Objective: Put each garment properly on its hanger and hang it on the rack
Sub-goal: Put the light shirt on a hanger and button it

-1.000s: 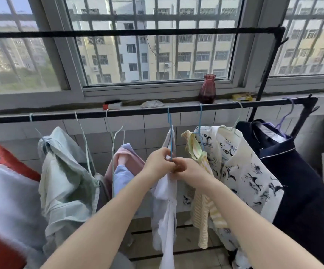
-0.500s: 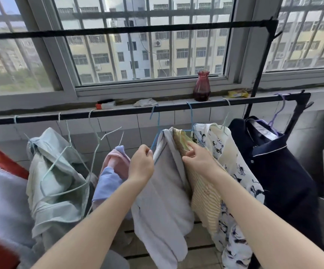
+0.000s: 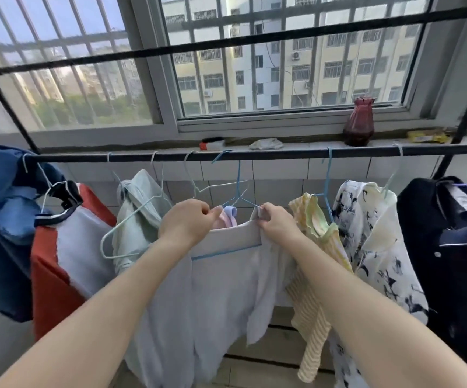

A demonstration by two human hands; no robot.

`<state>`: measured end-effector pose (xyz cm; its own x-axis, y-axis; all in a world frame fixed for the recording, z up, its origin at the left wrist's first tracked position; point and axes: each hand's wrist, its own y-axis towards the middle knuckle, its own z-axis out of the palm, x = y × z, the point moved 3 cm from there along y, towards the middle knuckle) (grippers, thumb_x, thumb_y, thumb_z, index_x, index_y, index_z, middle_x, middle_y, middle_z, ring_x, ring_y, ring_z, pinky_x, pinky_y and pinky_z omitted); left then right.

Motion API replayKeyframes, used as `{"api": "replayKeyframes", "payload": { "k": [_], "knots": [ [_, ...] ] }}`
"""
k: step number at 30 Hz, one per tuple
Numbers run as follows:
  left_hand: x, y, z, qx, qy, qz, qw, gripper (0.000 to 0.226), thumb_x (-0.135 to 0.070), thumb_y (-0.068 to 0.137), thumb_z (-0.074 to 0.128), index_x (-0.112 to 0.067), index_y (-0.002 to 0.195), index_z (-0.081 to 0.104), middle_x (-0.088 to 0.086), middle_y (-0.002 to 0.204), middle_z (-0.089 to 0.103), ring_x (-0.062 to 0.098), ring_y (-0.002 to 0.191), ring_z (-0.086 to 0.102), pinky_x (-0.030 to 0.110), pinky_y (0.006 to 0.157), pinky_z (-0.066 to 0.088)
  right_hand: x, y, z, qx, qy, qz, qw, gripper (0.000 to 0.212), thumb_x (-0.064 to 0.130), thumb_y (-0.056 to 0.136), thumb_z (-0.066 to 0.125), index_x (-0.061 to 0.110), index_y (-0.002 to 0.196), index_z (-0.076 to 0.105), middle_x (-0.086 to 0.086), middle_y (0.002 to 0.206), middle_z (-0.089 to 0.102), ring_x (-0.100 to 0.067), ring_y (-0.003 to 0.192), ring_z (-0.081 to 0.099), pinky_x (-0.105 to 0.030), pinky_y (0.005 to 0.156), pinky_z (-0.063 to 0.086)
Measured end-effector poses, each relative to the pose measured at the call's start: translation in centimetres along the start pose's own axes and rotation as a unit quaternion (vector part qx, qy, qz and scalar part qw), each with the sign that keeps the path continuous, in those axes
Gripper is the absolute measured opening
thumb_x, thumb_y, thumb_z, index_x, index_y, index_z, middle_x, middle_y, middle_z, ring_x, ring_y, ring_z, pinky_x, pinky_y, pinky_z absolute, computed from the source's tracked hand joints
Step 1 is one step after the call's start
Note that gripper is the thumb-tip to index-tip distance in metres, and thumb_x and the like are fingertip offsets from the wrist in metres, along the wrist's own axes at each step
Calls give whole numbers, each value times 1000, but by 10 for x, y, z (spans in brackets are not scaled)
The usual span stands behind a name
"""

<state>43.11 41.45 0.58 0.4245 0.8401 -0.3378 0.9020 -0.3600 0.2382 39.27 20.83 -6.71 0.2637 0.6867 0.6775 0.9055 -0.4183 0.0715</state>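
While the pale lilac garment [image 3: 221,278] drapes over the blue hanger [image 3: 239,196], I hold its top edge stretched between my two hands, just under the rack bar [image 3: 282,152] where the hanger's hook sits. My left hand [image 3: 186,222] has its fingers curled, pinching the cloth at the hanger's left shoulder; my right hand [image 3: 274,221] pinches the folded corner at the right shoulder. The garment's top edge runs left to right, along the bar, and most of the cloth hangs straight down below my fingers toward me. Both hands sit at about the same height and equally close, one at each end of the wire. I judge the next move to be evening the cloth across both shoulders. Just left hang an empty green hanger [image 3: 131,219] and a mint shirt [image 3: 140,217]; just right hangs a yellow striped top [image 3: 317,264], then a floral shirt [image 3: 375,247].
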Motion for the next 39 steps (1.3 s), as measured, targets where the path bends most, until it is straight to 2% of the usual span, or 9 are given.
{"api": "replayKeyframes", "payload": {
  "k": [3, 10, 15, 20, 23, 30, 33, 36, 39],
  "knots": [
    [5, -2, -16, -29, 45, -2, 999, 55, -55, 95, 47, -14, 58, 53, -2, 63, 54, 23, 71, 55, 29, 55, 32, 4, 5, 3, -13, 28, -34, 999, 33, 14, 93, 52, 20, 62, 44, 4, 64, 47, -23, 73, 46, -36, 65, 34],
    [-17, 15, -31, -98, 118, 56, 987, 25, -33, 98, 46, -17, 89, 64, 3, 97, 67, 29, 95, 59, 32, 72, 34, 3, -2, -5, -48, 73, -30, 996, 42, 18, 98, 52, 17, 58, 37, 5, 58, 40, -23, 65, 44, -35, 59, 32],
    [-43, 29, -21, -32, 176, 109, 978, 28, -27, 94, 51, -24, 118, 65, 4, 117, 66, 30, 111, 56, 35, 88, 34, -15, -15, -8, 5, 75, 18, 997, 39, 23, 99, 53, 20, 60, 51, 8, 55, 44, -13, 58, 45, -30, 59, 36],
    [-32, 14, 14, 38, 45, 75, 995, 24, -34, 95, 51, -22, 83, 68, -2, 91, 66, 26, 93, 61, 30, 71, 38, -39, -43, -6, 76, 92, 41, 992, 37, 15, 95, 57, 16, 59, 47, 5, 56, 31, -11, 51, 27, -22, 46, 22],
    [-25, 1, 40, 69, -92, 54, 992, 45, -43, 90, 63, -20, 54, 48, -8, 62, 48, 15, 64, 49, 28, 59, 31, -40, -55, -20, 89, 118, 33, 988, 36, 13, 91, 60, 17, 59, 44, 3, 60, 30, -13, 56, 26, -25, 48, 21],
    [-23, -21, 72, 127, -287, 39, 949, 51, -33, 84, 75, -16, 52, 39, -10, 49, 33, 7, 47, 32, 19, 50, 25, -18, -81, -42, 84, 182, -59, 978, 19, 27, 95, 61, 12, 97, 72, 8, 68, 49, -3, 59, 40, -14, 56, 32],
    [-27, -24, 69, 57, -223, 88, 969, 16, -26, 76, 81, -21, 81, 67, -11, 78, 58, 3, 77, 52, 19, 73, 40, -12, -85, -48, 23, 202, -57, 977, 24, 20, 97, 57, 11, 79, 71, 12, 62, 52, -4, 59, 41, -19, 56, 32],
    [-8, -27, 73, -70, -67, 54, 994, 50, -17, 67, 74, -24, 115, 61, 3, 118, 54, 28, 112, 48, 37, 97, 33, -13, -87, -55, 7, 219, -34, 975, 27, 24, 98, 55, 14, 77, 68, 7, 64, 49, -9, 60, 39, -15, 49, 28],
    [11, -36, 76, -124, -136, -72, 980, 61, -14, 73, 69, -11, 129, 48, 17, 132, 39, 35, 123, 37, 39, 104, 29, -10, -92, -57, 34, 234, -35, 971, 30, 32, 99, 55, 19, 76, 71, 0, 84, 61, -10, 77, 51, -17, 60, 36]
  ]
}}
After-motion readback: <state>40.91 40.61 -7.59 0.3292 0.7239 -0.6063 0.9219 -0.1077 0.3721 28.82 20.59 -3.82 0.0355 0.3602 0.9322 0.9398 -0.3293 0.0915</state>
